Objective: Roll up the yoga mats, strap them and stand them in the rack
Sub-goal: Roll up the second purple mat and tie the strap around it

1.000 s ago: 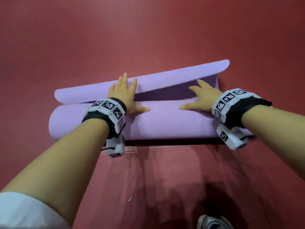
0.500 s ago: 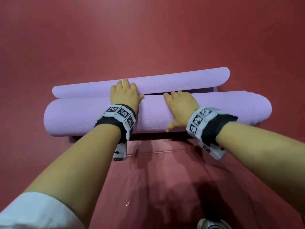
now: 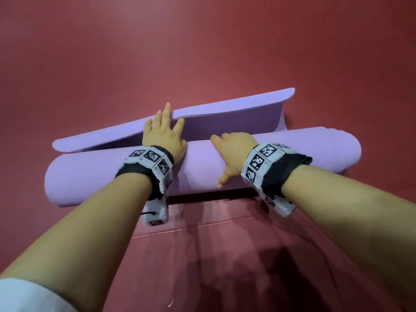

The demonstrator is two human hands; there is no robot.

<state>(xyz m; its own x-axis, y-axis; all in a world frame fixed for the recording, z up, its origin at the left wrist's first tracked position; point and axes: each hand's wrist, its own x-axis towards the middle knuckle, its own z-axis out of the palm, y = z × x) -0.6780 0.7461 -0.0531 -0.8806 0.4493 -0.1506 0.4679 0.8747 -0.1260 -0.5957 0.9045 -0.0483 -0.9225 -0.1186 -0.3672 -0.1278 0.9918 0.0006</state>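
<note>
Obs. Lilac foam yoga mat (image 3: 101, 174): rolled into a thick cylinder, lying crosswise on the dark red floor (image 3: 202, 52), just beyond the thin seam line in the floor covering (image 3: 202, 226). Not yet fully rolled. The mat's loose end flap (image 3: 225, 106) lies on the far side of the roll, its right corner lifted off the floor, its left part low against the roll.

Your left hand (image 3: 163, 136): released, fingers straight and spread, palm on the crest of the roll left of its middle. The fingertips reach the flap's near edge.

Your right hand (image 3: 236, 149): also flat, nothing gripped. Palm presses on the top of the roll just right of its middle, index finger straight and pointing left, thumb stretched down the near face. The other fingertips are hidden over the crest.

The hands are near each other, not touching.

Both wrists carry a black band with white blocks of black-and-white square markers, left (image 3: 153, 158) and right (image 3: 263, 158). White sleeve (image 3: 27, 296) at lower left.
</note>
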